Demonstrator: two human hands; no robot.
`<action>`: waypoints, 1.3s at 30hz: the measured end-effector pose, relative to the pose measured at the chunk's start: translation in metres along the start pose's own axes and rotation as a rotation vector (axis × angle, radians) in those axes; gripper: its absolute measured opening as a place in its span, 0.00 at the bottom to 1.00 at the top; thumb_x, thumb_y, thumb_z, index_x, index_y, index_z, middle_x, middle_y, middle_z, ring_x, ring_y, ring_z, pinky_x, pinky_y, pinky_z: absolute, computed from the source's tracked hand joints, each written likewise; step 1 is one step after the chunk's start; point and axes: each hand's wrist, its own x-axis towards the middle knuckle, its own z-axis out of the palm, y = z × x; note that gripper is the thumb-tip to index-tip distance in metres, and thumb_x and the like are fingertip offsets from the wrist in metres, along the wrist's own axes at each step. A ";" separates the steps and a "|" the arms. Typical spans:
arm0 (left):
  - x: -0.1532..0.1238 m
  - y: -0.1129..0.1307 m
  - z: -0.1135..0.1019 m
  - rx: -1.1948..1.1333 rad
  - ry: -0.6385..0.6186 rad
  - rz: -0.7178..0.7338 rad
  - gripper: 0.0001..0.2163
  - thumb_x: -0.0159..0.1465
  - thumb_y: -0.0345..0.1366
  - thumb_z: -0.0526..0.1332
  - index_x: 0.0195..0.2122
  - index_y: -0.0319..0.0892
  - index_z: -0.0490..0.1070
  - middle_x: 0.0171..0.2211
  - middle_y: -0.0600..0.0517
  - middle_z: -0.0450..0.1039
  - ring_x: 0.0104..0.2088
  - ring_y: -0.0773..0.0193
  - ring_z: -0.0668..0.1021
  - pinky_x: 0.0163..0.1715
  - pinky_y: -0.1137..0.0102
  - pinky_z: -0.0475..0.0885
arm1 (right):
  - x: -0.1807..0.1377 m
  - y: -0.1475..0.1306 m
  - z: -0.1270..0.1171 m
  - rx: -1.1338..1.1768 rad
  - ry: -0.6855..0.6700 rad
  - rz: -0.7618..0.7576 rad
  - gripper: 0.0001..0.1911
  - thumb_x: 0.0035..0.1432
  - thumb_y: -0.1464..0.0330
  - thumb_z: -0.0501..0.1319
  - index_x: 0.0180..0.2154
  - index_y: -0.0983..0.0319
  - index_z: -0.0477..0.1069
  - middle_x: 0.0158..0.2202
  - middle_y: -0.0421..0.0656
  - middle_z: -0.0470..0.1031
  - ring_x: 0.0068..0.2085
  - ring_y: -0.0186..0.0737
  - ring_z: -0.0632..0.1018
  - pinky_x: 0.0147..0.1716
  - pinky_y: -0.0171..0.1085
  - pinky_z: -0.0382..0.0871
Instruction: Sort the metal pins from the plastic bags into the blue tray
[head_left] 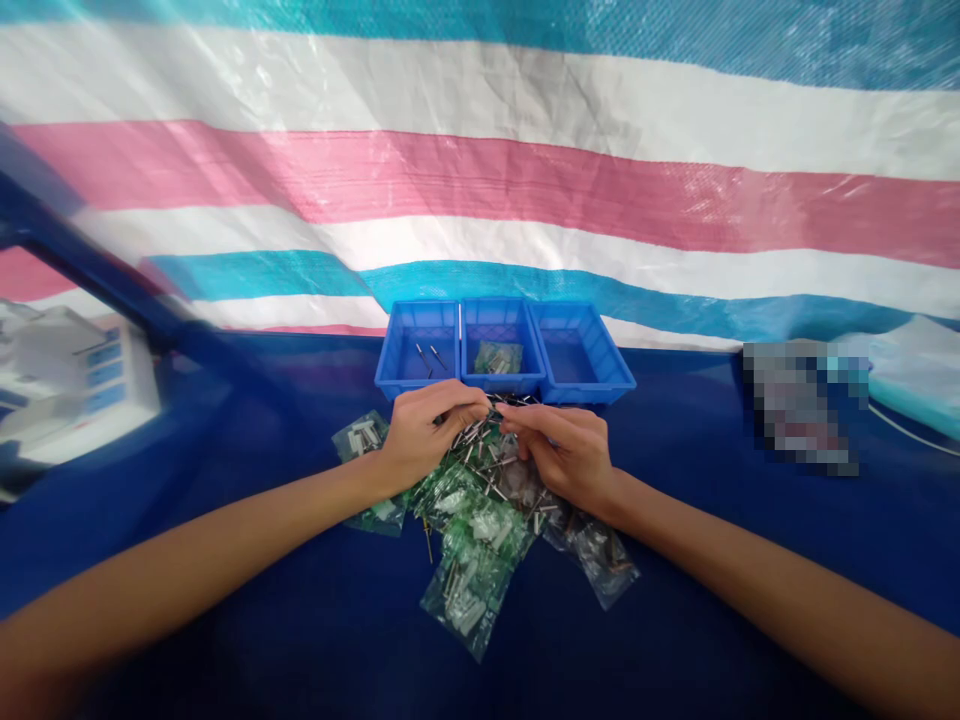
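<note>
My left hand (426, 428) and my right hand (566, 448) meet fingertip to fingertip, just in front of the middle blue bin. Both are closed in a pinch; what lies between the fingers is too small to make out. Below them spreads a pile of slim metal pins (491, 487), silver and dark. Green-tinted clear plastic bags (487, 525) with pale and metal pieces inside lie among and in front of the pins. A clear bag (604, 565) with brownish pieces rests near my right wrist, and another green bag (360, 440) is left of my left hand.
Three blue bins stand in a row: the left bin (416, 383) has two pins, the middle bin (502, 384) a small bag (498, 358), beside the right bin (589, 394). A white device (82, 380) stands left on the blue table (300, 620). Striped sheeting (480, 170) hangs behind.
</note>
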 end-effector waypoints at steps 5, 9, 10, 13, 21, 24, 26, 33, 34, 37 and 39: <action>-0.001 0.000 0.000 -0.004 -0.002 -0.015 0.06 0.62 0.32 0.59 0.29 0.38 0.73 0.26 0.51 0.76 0.25 0.71 0.76 0.28 0.78 0.72 | 0.000 0.000 0.000 -0.010 0.010 -0.013 0.17 0.57 0.79 0.52 0.46 0.61 0.70 0.29 0.41 0.79 0.26 0.29 0.78 0.27 0.27 0.74; 0.000 0.000 0.000 -0.009 -0.006 -0.020 0.07 0.62 0.33 0.58 0.29 0.38 0.73 0.25 0.51 0.76 0.26 0.71 0.76 0.28 0.77 0.72 | 0.001 -0.001 0.000 -0.022 0.011 -0.023 0.18 0.57 0.79 0.52 0.46 0.61 0.70 0.28 0.40 0.79 0.26 0.30 0.78 0.26 0.27 0.74; 0.000 0.000 0.000 -0.009 -0.006 -0.018 0.08 0.63 0.33 0.58 0.29 0.38 0.73 0.25 0.51 0.76 0.26 0.71 0.76 0.28 0.77 0.72 | 0.002 -0.001 0.000 -0.025 0.010 -0.021 0.18 0.57 0.79 0.52 0.46 0.61 0.71 0.28 0.40 0.79 0.26 0.30 0.78 0.26 0.27 0.74; 0.000 0.000 0.000 -0.013 -0.008 -0.024 0.08 0.63 0.34 0.57 0.29 0.38 0.73 0.26 0.51 0.76 0.26 0.71 0.76 0.28 0.77 0.73 | 0.002 -0.001 0.000 -0.032 0.013 -0.020 0.17 0.57 0.79 0.53 0.46 0.61 0.71 0.28 0.41 0.79 0.25 0.30 0.78 0.25 0.27 0.74; -0.001 0.000 0.000 -0.030 -0.026 -0.056 0.07 0.63 0.32 0.57 0.30 0.38 0.73 0.26 0.51 0.76 0.27 0.71 0.77 0.29 0.77 0.72 | 0.002 -0.002 0.001 -0.030 0.034 -0.025 0.17 0.56 0.80 0.53 0.45 0.62 0.72 0.28 0.41 0.79 0.25 0.31 0.79 0.27 0.28 0.75; -0.001 0.000 0.000 -0.051 -0.031 -0.079 0.08 0.63 0.31 0.56 0.30 0.37 0.72 0.26 0.51 0.75 0.27 0.70 0.77 0.29 0.77 0.72 | 0.003 -0.002 0.001 -0.032 0.052 -0.023 0.16 0.56 0.80 0.55 0.44 0.63 0.73 0.27 0.42 0.80 0.26 0.31 0.79 0.28 0.28 0.76; -0.002 0.000 0.000 -0.064 -0.031 -0.081 0.07 0.63 0.31 0.56 0.30 0.37 0.72 0.25 0.51 0.75 0.27 0.70 0.77 0.29 0.77 0.72 | 0.003 -0.002 0.001 -0.034 0.054 -0.015 0.15 0.56 0.79 0.55 0.43 0.62 0.73 0.27 0.42 0.80 0.25 0.32 0.79 0.27 0.28 0.76; -0.002 0.000 0.001 -0.064 -0.031 -0.088 0.07 0.63 0.30 0.56 0.31 0.38 0.72 0.24 0.52 0.74 0.27 0.69 0.77 0.29 0.75 0.73 | 0.003 -0.003 0.001 -0.055 0.058 -0.009 0.16 0.57 0.78 0.55 0.44 0.59 0.74 0.28 0.41 0.80 0.25 0.32 0.79 0.27 0.30 0.77; -0.002 0.000 0.001 -0.065 -0.033 -0.089 0.07 0.63 0.30 0.56 0.31 0.38 0.72 0.24 0.52 0.74 0.27 0.69 0.77 0.30 0.75 0.73 | 0.003 -0.003 0.001 -0.054 0.060 -0.009 0.16 0.57 0.78 0.55 0.44 0.59 0.74 0.29 0.41 0.80 0.25 0.32 0.79 0.28 0.30 0.78; -0.002 0.000 0.001 -0.069 -0.034 -0.093 0.07 0.64 0.31 0.56 0.31 0.38 0.72 0.24 0.51 0.75 0.27 0.69 0.77 0.29 0.75 0.74 | 0.003 -0.003 0.001 -0.053 0.054 0.000 0.17 0.57 0.78 0.55 0.44 0.58 0.73 0.29 0.41 0.80 0.26 0.33 0.80 0.28 0.31 0.78; -0.002 0.000 0.001 -0.068 -0.035 -0.098 0.07 0.64 0.31 0.56 0.31 0.38 0.72 0.24 0.51 0.75 0.27 0.69 0.78 0.29 0.75 0.74 | 0.003 -0.003 0.001 -0.054 0.051 0.003 0.17 0.57 0.78 0.55 0.45 0.58 0.73 0.29 0.40 0.80 0.26 0.33 0.80 0.28 0.31 0.78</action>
